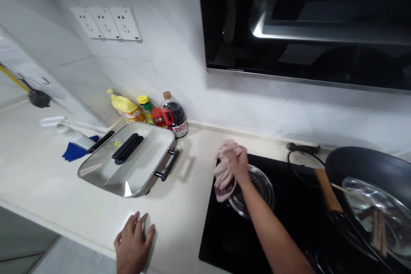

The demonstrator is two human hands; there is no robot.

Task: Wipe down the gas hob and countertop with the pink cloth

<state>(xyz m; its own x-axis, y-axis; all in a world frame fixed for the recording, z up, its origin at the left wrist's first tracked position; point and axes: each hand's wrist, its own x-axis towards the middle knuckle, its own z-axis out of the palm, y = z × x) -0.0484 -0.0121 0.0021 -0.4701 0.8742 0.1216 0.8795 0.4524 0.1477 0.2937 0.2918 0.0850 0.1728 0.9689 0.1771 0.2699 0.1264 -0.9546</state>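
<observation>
My right hand (238, 163) grips a crumpled pinkish cloth (224, 176) at the back left corner of the black cooktop (221, 231). Part of the cloth lies over the left edge of the round metal burner ring (271, 188); my forearm crosses above that burner. My left hand (133, 239) rests on the cream countertop (180, 231) near its front edge, fingers apart and nothing held. Beyond the left hand stands a rectangular electric pan (167, 167) under a glass lid (141, 154) with a black handle.
Behind the pan, several bottles and jars line the wall, among them a dark sauce bottle (175, 115) and a yellow-capped jug (125, 105). A large wok (340, 158) holding metal lids or bowls sits at right. A black range hood (289, 60) overhangs the cooktop.
</observation>
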